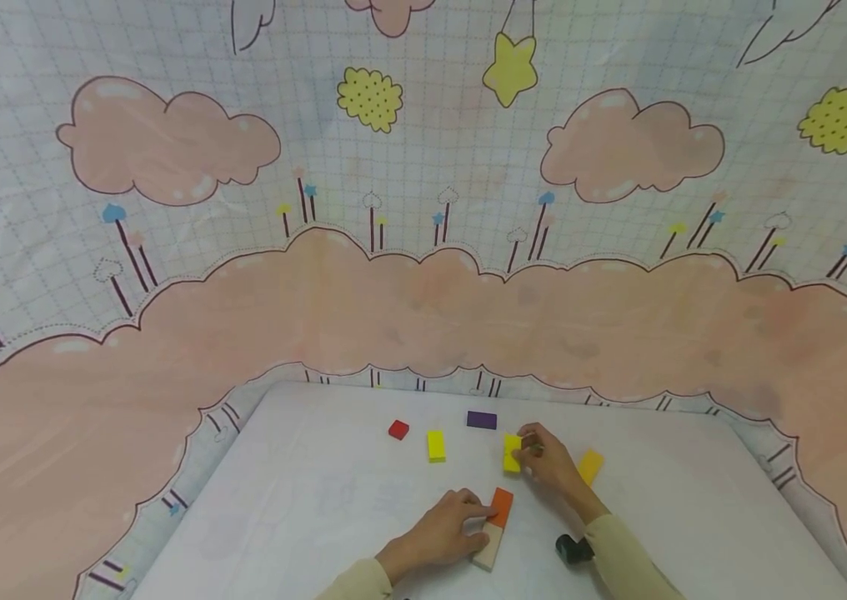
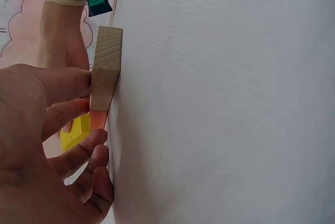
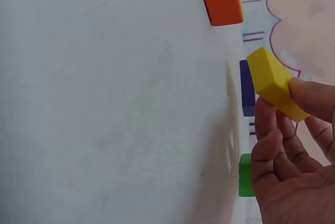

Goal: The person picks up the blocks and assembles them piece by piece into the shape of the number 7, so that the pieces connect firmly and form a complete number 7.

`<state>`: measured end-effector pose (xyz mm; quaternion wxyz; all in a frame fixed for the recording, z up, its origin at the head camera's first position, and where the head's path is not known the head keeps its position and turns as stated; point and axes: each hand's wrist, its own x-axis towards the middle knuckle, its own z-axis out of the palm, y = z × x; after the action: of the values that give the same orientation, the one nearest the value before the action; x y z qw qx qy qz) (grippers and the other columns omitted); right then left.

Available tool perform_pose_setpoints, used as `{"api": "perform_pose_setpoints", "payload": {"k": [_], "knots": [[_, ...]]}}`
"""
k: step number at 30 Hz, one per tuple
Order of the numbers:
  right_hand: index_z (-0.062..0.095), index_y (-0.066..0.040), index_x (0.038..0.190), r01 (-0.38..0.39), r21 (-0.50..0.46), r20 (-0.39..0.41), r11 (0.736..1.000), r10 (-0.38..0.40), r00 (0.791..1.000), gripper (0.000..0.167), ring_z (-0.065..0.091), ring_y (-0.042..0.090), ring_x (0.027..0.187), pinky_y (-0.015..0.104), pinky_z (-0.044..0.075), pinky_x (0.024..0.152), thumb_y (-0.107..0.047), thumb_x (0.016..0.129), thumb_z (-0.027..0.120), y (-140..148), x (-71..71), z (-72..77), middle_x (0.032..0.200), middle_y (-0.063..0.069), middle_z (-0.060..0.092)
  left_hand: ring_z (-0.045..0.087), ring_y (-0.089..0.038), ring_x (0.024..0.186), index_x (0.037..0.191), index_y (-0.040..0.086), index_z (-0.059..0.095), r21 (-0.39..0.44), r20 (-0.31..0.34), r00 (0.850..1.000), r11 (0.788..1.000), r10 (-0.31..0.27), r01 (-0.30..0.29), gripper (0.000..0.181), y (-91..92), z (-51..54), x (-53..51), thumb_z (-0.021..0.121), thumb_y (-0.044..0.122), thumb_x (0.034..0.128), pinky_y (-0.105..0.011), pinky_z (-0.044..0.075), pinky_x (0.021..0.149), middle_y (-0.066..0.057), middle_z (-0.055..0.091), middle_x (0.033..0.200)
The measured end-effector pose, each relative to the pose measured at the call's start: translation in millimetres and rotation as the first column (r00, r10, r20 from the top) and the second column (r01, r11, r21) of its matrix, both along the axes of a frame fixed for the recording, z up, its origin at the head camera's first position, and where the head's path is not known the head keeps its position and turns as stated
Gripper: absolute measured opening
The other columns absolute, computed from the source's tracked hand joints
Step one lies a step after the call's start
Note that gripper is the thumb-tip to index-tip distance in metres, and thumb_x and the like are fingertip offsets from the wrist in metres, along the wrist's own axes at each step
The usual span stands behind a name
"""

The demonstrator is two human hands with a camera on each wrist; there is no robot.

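In the head view, a plain wooden block (image 1: 488, 547) and an orange block (image 1: 500, 506) lie end to end on the white table. My left hand (image 1: 449, 527) touches them from the left, thumb by the wooden block and index finger by the orange one. The left wrist view shows the wooden block's grain (image 2: 107, 69) beside the thumb. Farther back, my right hand (image 1: 549, 462) pinches a yellow block (image 1: 512, 453) between thumb and fingers. In the right wrist view this yellow block (image 3: 272, 82) is tilted and seems raised off the table. A green block (image 3: 246, 175) is partly hidden behind that hand.
Toward the back lie a red block (image 1: 398, 430), a second yellow block (image 1: 435, 446) and a purple block (image 1: 482, 420). A yellow-orange block (image 1: 590, 467) sits right of the right hand. A dark green object (image 1: 572, 550) is at the right wrist. Cloud-patterned cloth (image 1: 423, 308) stands behind.
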<state>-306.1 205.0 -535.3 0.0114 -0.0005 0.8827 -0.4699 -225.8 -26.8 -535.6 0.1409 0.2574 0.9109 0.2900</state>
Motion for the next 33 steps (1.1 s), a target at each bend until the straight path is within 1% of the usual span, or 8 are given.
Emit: {"api": "perform_pose_setpoints", "payload": {"k": [1,5,11,14,18,23,28,33], "knots": [[0.055,-0.014,0.117,0.007,-0.002,0.008,1.000,-0.007,1.000,0.029,0.062,0.023,0.098,0.033,0.057,0.077,-0.012,0.091,0.068,0.5,1.7,-0.3,0.116,0.012,0.064,0.048,-0.005,0.100,0.131,0.034,0.063,-0.002,0.000,1.000,1.000,-0.001,0.001,0.040,0.1,-0.2,-0.1,0.068,0.034,0.0916,-0.027,0.050,0.093,0.011,0.058,0.116],[0.056,-0.013,0.118,0.003,-0.014,0.001,1.000,-0.003,1.000,0.029,0.064,0.024,0.098,0.032,0.057,0.075,-0.011,0.091,0.068,2.5,6.8,-0.9,0.116,0.013,0.063,0.048,-0.004,0.101,0.131,0.034,0.063,-0.008,-0.011,1.000,1.000,-0.006,0.006,0.040,-0.1,0.0,-0.3,0.068,0.034,0.0917,-0.027,0.049,0.093,0.011,0.058,0.116],[0.059,-0.013,0.120,0.018,-0.019,0.018,1.000,-0.018,1.000,0.030,0.062,0.019,0.088,0.030,0.057,0.072,-0.011,0.091,0.068,2.0,12.0,-0.4,0.116,0.013,0.063,0.048,-0.005,0.100,0.131,0.034,0.063,-0.012,-0.008,1.000,1.000,-0.001,0.001,0.039,0.2,1.4,0.3,0.068,0.034,0.0916,-0.029,0.050,0.094,0.011,0.058,0.117],[0.060,-0.012,0.119,0.025,-0.025,0.023,0.999,-0.024,0.999,0.029,0.062,0.018,0.085,0.031,0.058,0.073,-0.010,0.091,0.068,1.7,13.6,-1.0,0.116,0.014,0.063,0.048,-0.005,0.100,0.131,0.034,0.063,-0.013,-0.006,1.000,1.000,0.001,-0.001,0.039,0.5,1.4,0.7,0.068,0.034,0.0915,-0.029,0.050,0.094,0.011,0.058,0.117],[0.060,-0.010,0.120,0.031,-0.043,0.026,0.999,-0.030,0.999,0.030,0.063,0.018,0.086,0.031,0.059,0.074,-0.009,0.090,0.068,1.9,15.1,-1.6,0.116,0.015,0.064,0.048,-0.005,0.100,0.131,0.034,0.063,-0.008,-0.010,1.000,1.000,-0.002,0.002,0.040,0.4,0.3,0.6,0.068,0.034,0.0915,-0.028,0.050,0.093,0.010,0.058,0.117],[0.061,-0.007,0.121,0.033,-0.037,0.015,0.999,-0.033,0.999,0.033,0.063,0.018,0.085,0.030,0.059,0.073,-0.010,0.090,0.069,2.1,17.8,-1.4,0.113,0.015,0.065,0.048,-0.005,0.100,0.131,0.034,0.063,-0.015,-0.011,1.000,1.000,0.000,0.000,0.039,0.5,-1.1,0.0,0.068,0.034,0.0917,-0.028,0.050,0.093,0.010,0.058,0.117],[0.061,-0.007,0.121,0.041,-0.025,0.020,0.999,-0.040,0.999,0.032,0.063,0.017,0.084,0.031,0.059,0.073,-0.011,0.090,0.069,2.3,20.3,-2.6,0.111,0.015,0.065,0.048,-0.006,0.100,0.131,0.033,0.063,-0.020,-0.011,1.000,1.000,0.002,-0.003,0.040,1.2,-0.8,0.1,0.068,0.034,0.0916,-0.028,0.050,0.094,0.010,0.059,0.116],[0.062,-0.008,0.119,0.049,-0.030,0.039,0.998,-0.048,0.998,0.029,0.063,0.016,0.079,0.029,0.058,0.071,-0.010,0.090,0.068,1.7,21.9,-4.6,0.109,0.013,0.065,0.048,-0.006,0.100,0.131,0.033,0.063,-0.017,-0.002,1.000,1.000,0.009,-0.009,0.040,1.7,-0.5,0.6,0.068,0.034,0.0915,-0.029,0.050,0.095,0.010,0.059,0.116]]}}
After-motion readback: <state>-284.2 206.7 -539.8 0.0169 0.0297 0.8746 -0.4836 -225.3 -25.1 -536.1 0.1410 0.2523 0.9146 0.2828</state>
